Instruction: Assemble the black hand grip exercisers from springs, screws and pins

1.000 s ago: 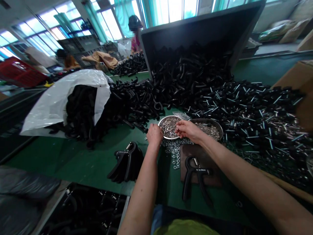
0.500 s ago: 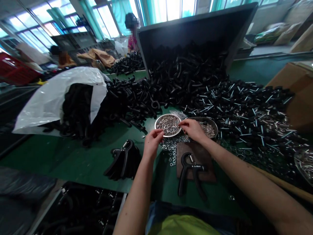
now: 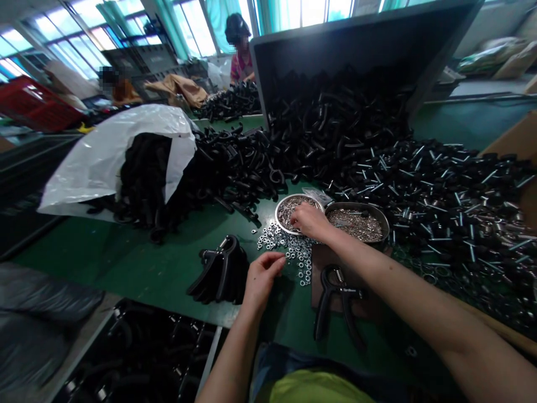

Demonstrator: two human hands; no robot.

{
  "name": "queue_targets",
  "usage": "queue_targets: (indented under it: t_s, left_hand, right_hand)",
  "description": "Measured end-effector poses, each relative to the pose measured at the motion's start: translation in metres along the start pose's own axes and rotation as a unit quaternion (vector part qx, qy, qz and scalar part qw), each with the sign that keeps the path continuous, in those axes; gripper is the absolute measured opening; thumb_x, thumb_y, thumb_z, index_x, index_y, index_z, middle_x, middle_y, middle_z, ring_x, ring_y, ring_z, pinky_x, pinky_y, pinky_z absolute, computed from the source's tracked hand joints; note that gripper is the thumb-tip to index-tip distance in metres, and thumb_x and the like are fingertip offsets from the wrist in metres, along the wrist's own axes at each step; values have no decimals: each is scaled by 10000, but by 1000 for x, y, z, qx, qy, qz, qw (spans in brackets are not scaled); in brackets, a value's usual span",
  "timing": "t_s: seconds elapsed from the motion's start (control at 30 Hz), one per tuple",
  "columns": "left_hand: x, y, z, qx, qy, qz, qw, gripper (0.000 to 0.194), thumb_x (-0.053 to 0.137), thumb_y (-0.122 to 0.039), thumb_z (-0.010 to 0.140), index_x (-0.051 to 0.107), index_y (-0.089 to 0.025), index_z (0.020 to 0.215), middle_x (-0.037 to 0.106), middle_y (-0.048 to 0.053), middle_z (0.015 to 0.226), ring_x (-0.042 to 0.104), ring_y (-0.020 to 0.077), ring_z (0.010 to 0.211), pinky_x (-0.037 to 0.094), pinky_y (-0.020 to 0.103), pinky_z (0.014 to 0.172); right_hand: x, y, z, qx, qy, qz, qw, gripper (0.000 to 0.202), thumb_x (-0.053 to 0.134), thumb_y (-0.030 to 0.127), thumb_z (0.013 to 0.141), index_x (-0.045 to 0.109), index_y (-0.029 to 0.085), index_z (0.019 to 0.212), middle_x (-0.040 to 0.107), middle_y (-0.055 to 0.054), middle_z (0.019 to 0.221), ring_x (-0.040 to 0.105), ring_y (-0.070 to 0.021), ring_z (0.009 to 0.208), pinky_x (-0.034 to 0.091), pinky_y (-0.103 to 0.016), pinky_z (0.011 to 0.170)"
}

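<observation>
My right hand (image 3: 310,221) reaches into a round white-rimmed bowl (image 3: 277,217) of small metal pins. Its fingers are curled down among the parts, and what they pinch is hidden. Lower and to the left, my left hand (image 3: 260,275) hovers over the green table with thumb and forefinger pinched. Anything between those fingertips is too small to make out. Loose metal nuts (image 3: 302,258) are scattered between my left hand and the bowl. A black hand grip strengthener (image 3: 323,305) with a spring lies on a brown board (image 3: 319,257) below my right forearm.
An oval tin (image 3: 384,226) of small metal parts adjoins the bowl. Several grip strengtheners (image 3: 220,271) stand bunched at left. Black handles (image 3: 335,120) spill from a large grey bin (image 3: 356,47); black knobs with metal bolts (image 3: 419,179) are heaped at right. Two people work beyond.
My right hand has moved from the bowl's right edge into the parts inside it. My left hand has drawn back from the bowl toward me. The view has shifted slightly.
</observation>
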State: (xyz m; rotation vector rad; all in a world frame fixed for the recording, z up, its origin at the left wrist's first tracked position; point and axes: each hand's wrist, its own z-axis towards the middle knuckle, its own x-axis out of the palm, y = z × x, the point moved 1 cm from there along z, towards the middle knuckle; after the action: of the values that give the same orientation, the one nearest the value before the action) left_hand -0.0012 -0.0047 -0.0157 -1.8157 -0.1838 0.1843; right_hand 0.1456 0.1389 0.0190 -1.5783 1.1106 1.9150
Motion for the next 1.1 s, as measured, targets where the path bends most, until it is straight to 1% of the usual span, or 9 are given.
queue_targets:
  t_s: [0.2,0.4,0.53,0.6,0.67,0.7,0.73,0.87,1.1]
  left_hand:
    - [1,-5,0,20,-3,7,1000,223,734,-319,640,675,-152,775,605,-13,659,498,96,588,393,208,581]
    - [7,-10,-5,24,7,8,1000,215,729,-323,638,703,-161,776,661,11,725,535,117,638,414,231,628]
    - [15,-13,-11,19,38,10,999,193,718,-307,637,694,-166,766,651,6,705,536,118,630,412,229,622]
    - [22,-11,-13,14,66,10,998,184,710,-280,639,681,-169,782,640,2,704,545,120,645,414,224,626]
    - [31,-8,-16,9,98,5,995,193,699,-243,639,667,-170,815,623,-6,698,546,116,646,411,215,616]
    - [36,-6,-17,7,115,2,993,201,693,-226,640,659,-170,830,610,-12,688,541,111,638,407,210,607]
    - [42,-3,-18,6,131,1,991,205,685,-211,641,651,-169,839,596,-18,677,535,107,627,403,207,597]
    - [59,7,-24,5,185,12,983,193,652,-187,665,627,-164,855,574,-24,673,528,101,614,404,209,594]
    - [68,21,-28,12,209,48,977,203,617,-197,704,599,-167,903,590,-17,711,536,104,635,406,208,614]
  right_hand:
    - [3,11,8,4,13,-20,1000,125,571,133,754,694,141,776,657,-145,940,521,-250,995,403,-305,788]
    - [-5,9,0,30,-49,58,997,156,485,156,792,628,152,855,656,-106,918,550,-211,916,401,-315,780]
    - [-18,-2,-39,77,-93,160,980,241,378,206,855,550,144,1012,670,-70,872,582,-138,722,441,-277,677]
    - [-18,-11,-70,97,-99,293,946,253,393,233,856,522,151,1058,683,-70,892,596,-123,679,466,-273,651]
    - [-12,-21,-103,127,-89,426,891,220,456,261,829,536,158,1006,693,-70,880,611,-128,667,487,-284,645]
    - [-6,-26,-118,147,-78,463,870,196,491,282,809,548,158,950,695,-67,851,611,-132,653,490,-286,633]
    - [0,-31,-131,168,-66,467,866,181,512,303,797,557,158,895,693,-60,818,603,-130,629,487,-281,615]
    - [23,-41,-160,214,-40,388,896,198,517,339,793,577,151,785,634,-15,694,534,-102,529,430,-241,539]
    - [30,-35,-160,216,-38,321,921,179,502,310,804,608,166,791,613,6,683,535,-113,546,391,-232,527]
